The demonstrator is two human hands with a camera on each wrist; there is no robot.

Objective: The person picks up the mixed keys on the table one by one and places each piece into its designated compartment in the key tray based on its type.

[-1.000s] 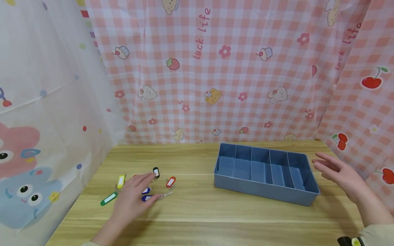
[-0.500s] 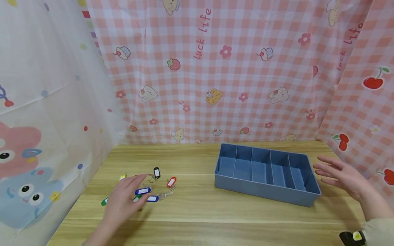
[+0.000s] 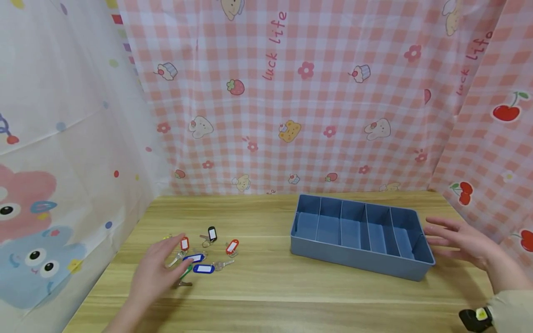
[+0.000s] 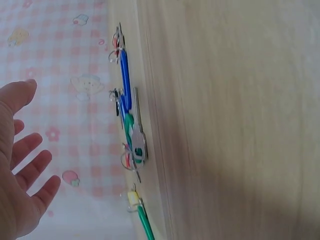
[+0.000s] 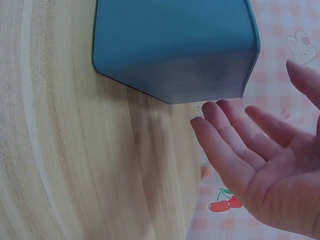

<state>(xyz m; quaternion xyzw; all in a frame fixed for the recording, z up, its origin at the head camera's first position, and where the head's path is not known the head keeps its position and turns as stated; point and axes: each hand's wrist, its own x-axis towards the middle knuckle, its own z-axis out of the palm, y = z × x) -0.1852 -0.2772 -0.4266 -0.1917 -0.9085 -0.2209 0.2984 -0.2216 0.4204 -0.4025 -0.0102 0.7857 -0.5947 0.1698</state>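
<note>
Wide fingers on L hand (image 3: 151, 274), nothing held, near key tags (image 3: 204, 268) on table (image 3: 266, 296). Loose, bare fingers on R hand (image 3: 466, 239), by box (image 3: 360, 262). Prob. light, stiff, slippery: pinch tags by edges.

Blue rectangular plastic tray (image 3: 362, 260): right half of the pale wood-grain table (image 3: 266, 303)
Right hand (image 3: 468, 243): basically at the tray's right end
Two oblong blue plastic key tags (image 3: 203, 268): way left of the tray, in front of the oval black plastic tag (image 3: 212, 234)
Left hand (image 3: 153, 273): up off the table, just left of those tags
Pink-checked cloth (image 3: 258, 111): behind the lot
</note>
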